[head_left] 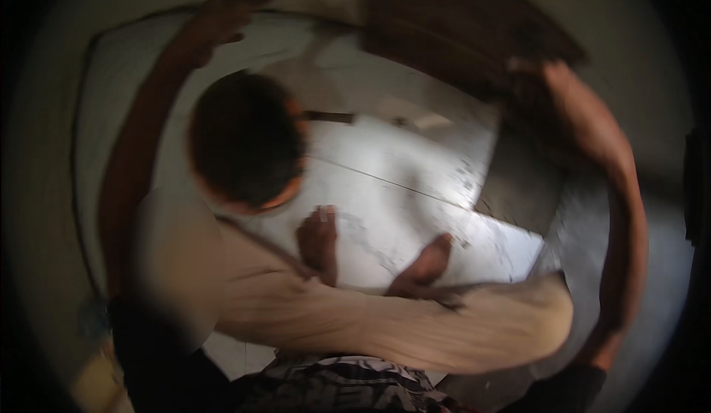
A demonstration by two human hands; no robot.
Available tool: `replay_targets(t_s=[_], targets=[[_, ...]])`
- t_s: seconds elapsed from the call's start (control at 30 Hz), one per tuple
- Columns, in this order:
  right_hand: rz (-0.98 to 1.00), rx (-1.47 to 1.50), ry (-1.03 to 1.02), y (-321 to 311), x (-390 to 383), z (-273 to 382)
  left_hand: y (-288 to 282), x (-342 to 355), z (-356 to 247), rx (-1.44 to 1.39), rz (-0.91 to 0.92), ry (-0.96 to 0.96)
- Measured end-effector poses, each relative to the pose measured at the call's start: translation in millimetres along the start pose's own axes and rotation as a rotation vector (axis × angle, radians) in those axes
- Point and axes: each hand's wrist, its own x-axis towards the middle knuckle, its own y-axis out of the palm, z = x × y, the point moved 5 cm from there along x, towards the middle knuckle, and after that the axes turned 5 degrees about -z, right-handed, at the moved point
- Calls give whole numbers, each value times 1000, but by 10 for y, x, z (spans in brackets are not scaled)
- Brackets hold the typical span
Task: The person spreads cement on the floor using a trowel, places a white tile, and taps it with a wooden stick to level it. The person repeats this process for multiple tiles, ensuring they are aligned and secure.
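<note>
My left hand (228, 14) is held out at the upper left, near the far edge of the white tiles (378, 154). Its fingers point right and stand apart, with nothing visible in them. At the upper right, my right hand (552, 80) is bent inward beside the lower corner of a dark brown board (459, 20). Blur and shadow hide its fingertips, so I cannot tell whether it grips the board. Between my arms, a round dark thing with a reddish-brown edge (248, 142) covers part of the floor; its kind is unclear.
A short dark bar (329, 117) lies right of the round thing. My bare feet (318, 242) rest on the tiles, behind my bent legs in tan trousers (385, 328). A darker grey patch of floor (518, 183) borders the tiles at right. A wall rises beyond.
</note>
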Motion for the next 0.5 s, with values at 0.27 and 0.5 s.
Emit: replay_targets(t_s=[0.27,0.5], targets=[[-191,-143,-545,1109,724,1753,-583,-1611,1648,202,-441,-425],[-113,-51,-133,990,1076,956,371,-1890,3061,-879,-265,-385]])
